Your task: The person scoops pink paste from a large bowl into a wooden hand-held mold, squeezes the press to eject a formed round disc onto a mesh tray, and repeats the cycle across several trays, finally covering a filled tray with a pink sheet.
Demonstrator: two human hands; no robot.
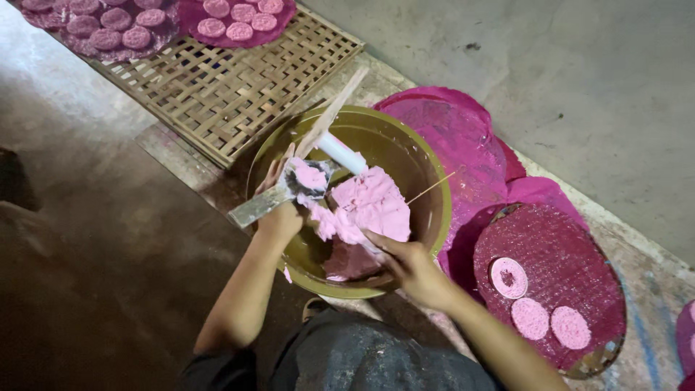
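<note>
Left hand point(279, 210) at the nine o'clock rim of the olive bowl point(434, 210), fingers closed around a flat metal mould point(279, 194) packed with pink paste. Right hand point(409, 264) at the six o'clock rim, fingers curled loosely into the pink paste heap point(369, 206) inside, grip unclear. White tube point(342, 153) and wooden stick point(333, 112) propped toward twelve. Round mesh tray point(572, 268) with three pink discs point(532, 317) at four o'clock. Woven bamboo rack point(224, 83) at eleven.

Craft workshop (woven drying trays point(217, 87))
</note>
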